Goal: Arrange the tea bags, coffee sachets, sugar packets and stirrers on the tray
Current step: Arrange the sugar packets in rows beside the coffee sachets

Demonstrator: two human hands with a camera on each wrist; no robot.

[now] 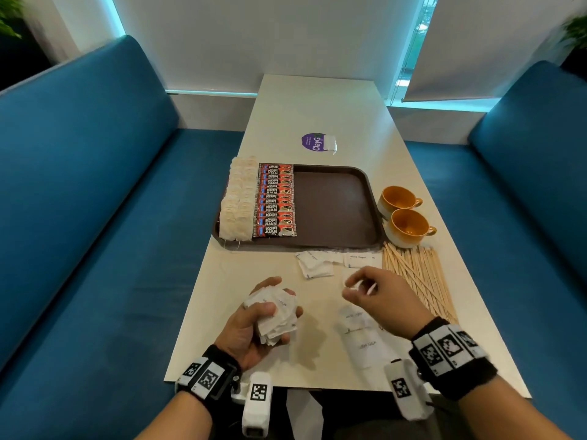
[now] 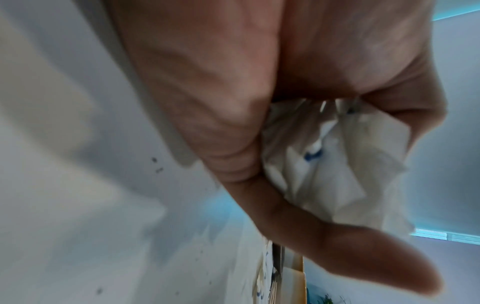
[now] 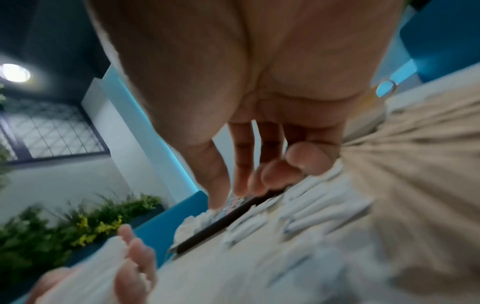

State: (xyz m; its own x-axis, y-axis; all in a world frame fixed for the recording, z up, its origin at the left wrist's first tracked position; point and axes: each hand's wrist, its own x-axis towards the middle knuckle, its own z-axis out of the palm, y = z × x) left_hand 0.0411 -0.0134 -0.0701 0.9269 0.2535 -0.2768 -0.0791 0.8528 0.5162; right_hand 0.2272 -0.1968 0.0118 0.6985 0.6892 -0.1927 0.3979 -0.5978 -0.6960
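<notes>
**Sugar packets being gathered; tray half filled**

The tray sits mid-table. Its left portion carries a column of tea bags with a column of coffee sachets just beside it; the right portion is bare.

The left hand is palm-up over the near table, fingers and thumb curled round a loose bunch of sugar packets; the left wrist view confirms crumpled white paper gripped in the palm. The right hand hovers over the table with fingers bent and thumb and forefinger drawn close. Something pale shows at the fingertips, but motion blur prevents saying whether it holds a packet.

More loose packets lie on the table just in front of the tray, with others nearer the table edge. The stirrers lie fanned on the table to the right, untouched, beside two orange cups.

Assessment: the sugar step is in hand, at the collecting stage. The next move calls for picking up the remaining packets, squaring the bunch, and laying it in a column beside the sachets. Stirrers remain outstanding.
</notes>
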